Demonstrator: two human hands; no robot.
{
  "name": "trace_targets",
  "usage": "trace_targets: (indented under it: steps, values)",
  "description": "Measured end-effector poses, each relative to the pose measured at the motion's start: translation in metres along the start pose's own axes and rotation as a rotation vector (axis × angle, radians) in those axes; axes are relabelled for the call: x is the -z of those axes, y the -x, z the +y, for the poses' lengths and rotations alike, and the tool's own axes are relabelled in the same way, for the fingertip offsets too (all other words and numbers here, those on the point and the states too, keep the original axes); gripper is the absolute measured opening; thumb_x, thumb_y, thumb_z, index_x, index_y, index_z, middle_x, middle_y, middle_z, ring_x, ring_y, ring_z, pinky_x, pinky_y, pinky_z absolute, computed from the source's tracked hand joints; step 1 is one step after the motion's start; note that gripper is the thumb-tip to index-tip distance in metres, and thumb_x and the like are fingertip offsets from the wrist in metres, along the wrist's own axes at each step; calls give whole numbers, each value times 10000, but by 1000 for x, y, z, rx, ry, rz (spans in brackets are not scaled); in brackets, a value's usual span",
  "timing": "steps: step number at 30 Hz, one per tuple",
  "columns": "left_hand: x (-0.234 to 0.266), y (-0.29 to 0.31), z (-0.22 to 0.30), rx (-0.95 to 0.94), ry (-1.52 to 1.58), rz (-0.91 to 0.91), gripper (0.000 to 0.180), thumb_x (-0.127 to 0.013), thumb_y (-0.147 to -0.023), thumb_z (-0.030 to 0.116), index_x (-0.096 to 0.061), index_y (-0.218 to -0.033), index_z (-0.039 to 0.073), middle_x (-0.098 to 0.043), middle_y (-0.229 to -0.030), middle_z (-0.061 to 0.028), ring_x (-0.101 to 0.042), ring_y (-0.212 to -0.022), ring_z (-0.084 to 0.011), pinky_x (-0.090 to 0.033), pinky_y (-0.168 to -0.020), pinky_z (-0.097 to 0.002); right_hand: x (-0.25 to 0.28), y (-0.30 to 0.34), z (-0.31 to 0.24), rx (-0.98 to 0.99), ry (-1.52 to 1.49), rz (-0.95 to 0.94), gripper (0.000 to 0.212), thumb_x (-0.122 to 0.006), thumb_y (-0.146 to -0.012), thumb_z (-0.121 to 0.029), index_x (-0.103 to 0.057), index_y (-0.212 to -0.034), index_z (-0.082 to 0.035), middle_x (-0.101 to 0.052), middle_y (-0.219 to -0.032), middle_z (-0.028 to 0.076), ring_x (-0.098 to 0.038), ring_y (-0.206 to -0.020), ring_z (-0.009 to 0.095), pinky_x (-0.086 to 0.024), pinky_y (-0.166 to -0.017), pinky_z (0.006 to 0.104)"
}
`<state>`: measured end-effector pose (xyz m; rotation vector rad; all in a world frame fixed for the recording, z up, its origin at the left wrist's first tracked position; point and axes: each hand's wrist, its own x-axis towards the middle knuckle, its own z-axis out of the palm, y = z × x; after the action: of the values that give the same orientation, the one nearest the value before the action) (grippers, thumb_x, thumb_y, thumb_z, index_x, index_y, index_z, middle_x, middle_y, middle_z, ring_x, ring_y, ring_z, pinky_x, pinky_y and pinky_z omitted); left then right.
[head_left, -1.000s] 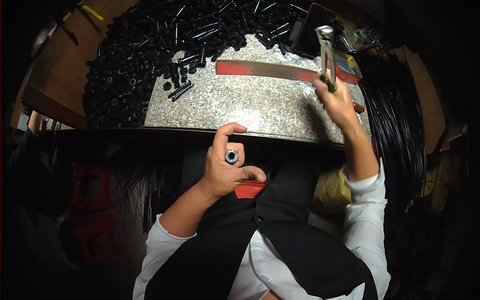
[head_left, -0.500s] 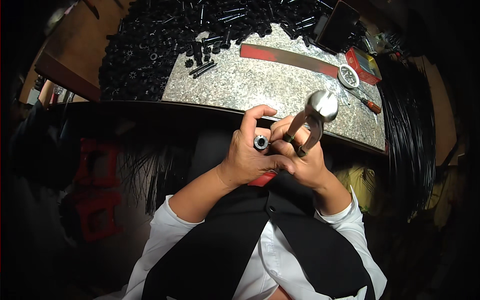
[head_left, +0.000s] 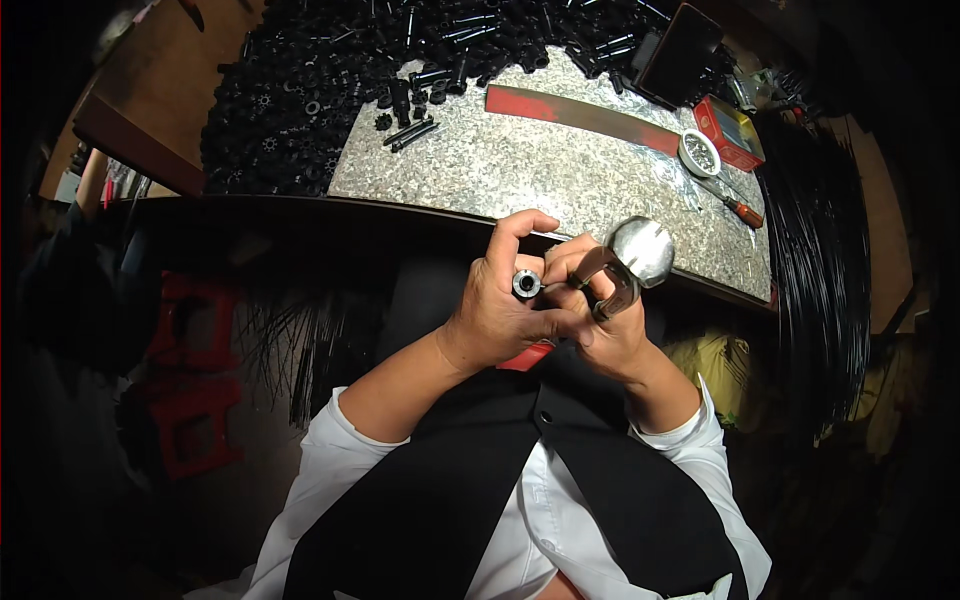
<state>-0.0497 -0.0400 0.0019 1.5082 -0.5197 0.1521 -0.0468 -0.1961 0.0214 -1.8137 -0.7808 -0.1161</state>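
Note:
My left hand (head_left: 478, 325) is closed round a dark cylindrical part with a metal-rimmed hole (head_left: 526, 284) in its upturned end; its index finger curves out above. Close against it, my right hand (head_left: 622, 345) is wrapped round the handles of a pair of steel pincers (head_left: 643, 250). Their broad, shiny head rises above the fist. A thin piece seems to bridge the cylinder and the right fingers, too small to name. Below the hands, a bit of something red (head_left: 526, 356) shows, mostly covered.
A speckled tabletop (head_left: 440, 185) lies ahead, heaped at its back and left with black parts (head_left: 290, 110). On it are a red-and-grey strip (head_left: 580, 120), a white bowl of small metal pieces (head_left: 699, 153), a red box (head_left: 728, 133) and a screwdriver (head_left: 742, 213). Black strands (head_left: 815, 250) hang at right.
The pincers' head has tipped down toward me, now showing its broad top. My left hand still holds the cylinder, almost unmoved.

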Motion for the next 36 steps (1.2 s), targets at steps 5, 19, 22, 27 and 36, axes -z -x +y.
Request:
trace_targets:
  steps: [5, 19, 22, 27, 36]
  values:
    - [1, 3, -3, 13, -100, -28, 823, -862, -652, 182, -321, -1253, 30, -620, -674, -47, -589, -629, -92, -453, -577, -230, -6, 0, 7, 156, 114, 75, 261, -663, -691, 11, -541, -922, 5, -571, -870, 154, -580, -759, 311, -483, -658, 354]
    - [37, 4, -13, 142, 201, 116, 963, -923, -496, 378, -392, -1216, 21, -398, -561, 84, -347, -528, 4, -250, -494, -156, 34, -6, -16, -413, 85, -301, 556, -762, -720, -34, -481, -1198, -7, -559, -910, 83, -565, -794, 138, -476, -720, 279]
    - [40, 1, -6, 148, 352, 178, 928, -903, -518, 368, -392, -1209, 17, -381, -568, 90, -338, -532, 10, -261, -500, -145, 43, 4, -24, -130, 480, -349, 787, -725, -633, 39, -431, -1359, -39, -550, -837, 146, -584, -719, 271, -473, -653, 351]
    - [43, 4, -10, 125, 68, 59, 814, -910, -525, 310, -461, -1137, 15, -463, -591, 76, -389, -568, 19, -297, -526, -137, 37, 12, -34, -15, 740, -315, 773, -673, -646, 30, -470, -1375, -128, -419, -683, 86, -494, -526, 225, -419, -475, 353]
    - [35, -3, 4, 290, 185, 46, 852, -846, -472, 484, -502, -1090, 8, -445, -637, 99, -382, -622, 17, -261, -551, -151, 39, 16, -24, 149, 1059, -158, 665, -612, -715, -32, -506, -1355, -183, -404, -714, 65, -470, -608, 200, -380, -520, 334]
